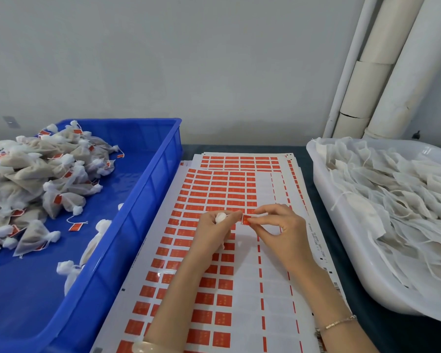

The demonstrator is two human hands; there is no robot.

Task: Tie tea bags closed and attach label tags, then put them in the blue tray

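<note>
My left hand [213,231] grips a white tea bag [220,217], whose gathered top pokes out above the fingers; the rest of the bag is hidden in the palm. My right hand [278,228] pinches a small red label tag [246,220] between thumb and forefinger, right next to the left fingertips. Both hands hover over the sheets of red label stickers [209,194] in the middle. The blue tray [153,189] stands on the left with a pile of tied, tagged tea bags [36,171] in its far left part.
A white tub [346,248] at the right holds several untied tea bags [397,189]. A few loose tied bags [69,271] lie near the blue tray's right wall. White pipes [392,67] run up the wall at the back right.
</note>
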